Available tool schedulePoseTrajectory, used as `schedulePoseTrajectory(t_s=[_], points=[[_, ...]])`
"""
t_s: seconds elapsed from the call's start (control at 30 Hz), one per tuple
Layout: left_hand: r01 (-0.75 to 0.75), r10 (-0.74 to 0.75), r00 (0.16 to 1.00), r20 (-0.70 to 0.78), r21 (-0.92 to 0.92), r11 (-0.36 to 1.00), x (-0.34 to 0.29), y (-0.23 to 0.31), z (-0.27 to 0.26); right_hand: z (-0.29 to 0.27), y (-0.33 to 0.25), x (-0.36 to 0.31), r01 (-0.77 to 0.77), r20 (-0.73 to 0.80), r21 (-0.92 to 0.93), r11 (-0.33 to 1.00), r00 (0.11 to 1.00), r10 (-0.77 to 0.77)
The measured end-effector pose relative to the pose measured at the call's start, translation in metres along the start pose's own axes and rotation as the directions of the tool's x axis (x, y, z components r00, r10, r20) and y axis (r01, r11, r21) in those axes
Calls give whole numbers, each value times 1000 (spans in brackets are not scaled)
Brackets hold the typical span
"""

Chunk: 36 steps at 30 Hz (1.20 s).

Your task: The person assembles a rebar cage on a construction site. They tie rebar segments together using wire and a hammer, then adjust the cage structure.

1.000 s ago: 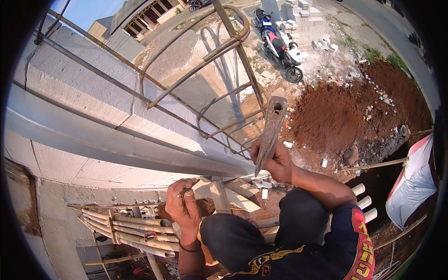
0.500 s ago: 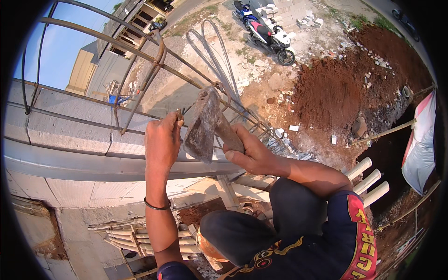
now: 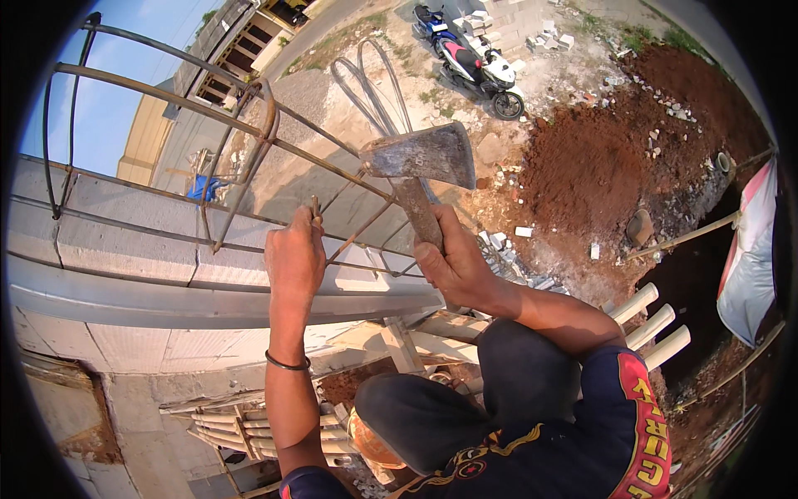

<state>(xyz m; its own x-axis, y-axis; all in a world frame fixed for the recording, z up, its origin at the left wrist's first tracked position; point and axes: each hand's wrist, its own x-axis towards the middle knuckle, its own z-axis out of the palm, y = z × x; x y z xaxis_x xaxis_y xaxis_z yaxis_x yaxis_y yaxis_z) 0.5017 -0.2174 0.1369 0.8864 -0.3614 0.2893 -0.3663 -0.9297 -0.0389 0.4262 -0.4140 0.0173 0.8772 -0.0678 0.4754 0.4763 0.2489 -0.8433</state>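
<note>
My right hand (image 3: 455, 262) is closed round the wooden handle of a hatchet (image 3: 420, 156). The worn metal head is raised beyond my fingers, its broad blade pointing right. Over the top of the block wall, my left hand (image 3: 297, 254) is closed in a pinch. A short brownish tip sticks up from its fingers, too small to name. Both hands are beside a steel rebar cage (image 3: 179, 101), made of long bars with bent stirrups (image 3: 268, 125). The hatchet head overlaps its far bars in view; I cannot tell whether it touches them.
Pale blocks (image 3: 125, 224) and a grey metal channel (image 3: 166, 297) run along the wall. Below are bamboo poles (image 3: 652, 326) and a bamboo rack (image 3: 249, 428). Down on the ground are motorbikes (image 3: 478, 66), red soil (image 3: 582, 154), broken blocks and a hanging white sack (image 3: 748, 258).
The hatchet has swung up and right, away from my left hand, its blade turning from downward to rightward. My left hand has shifted slightly right and stays pinched.
</note>
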Motion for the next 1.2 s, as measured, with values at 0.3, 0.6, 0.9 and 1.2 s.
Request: schedulePoseTrajectory(t_s=[0.3,0.6,0.9,1.2], points=[[-52,49,998,39,96,994,-4,-5,5,-8,-23,17,16,-15,-224,974,1000,-20],[-52,77,994,-72,305,951,-9,-11,12,5,-27,17,122,48,-352,928,993,-112],[-91,105,993,-52,217,972,-14,-8,3,20,-20,23,222,54,-465,857,973,-222],[-158,166,985,-52,137,978,-22,-6,0,17,-33,20,146,114,-469,871,988,-104]])
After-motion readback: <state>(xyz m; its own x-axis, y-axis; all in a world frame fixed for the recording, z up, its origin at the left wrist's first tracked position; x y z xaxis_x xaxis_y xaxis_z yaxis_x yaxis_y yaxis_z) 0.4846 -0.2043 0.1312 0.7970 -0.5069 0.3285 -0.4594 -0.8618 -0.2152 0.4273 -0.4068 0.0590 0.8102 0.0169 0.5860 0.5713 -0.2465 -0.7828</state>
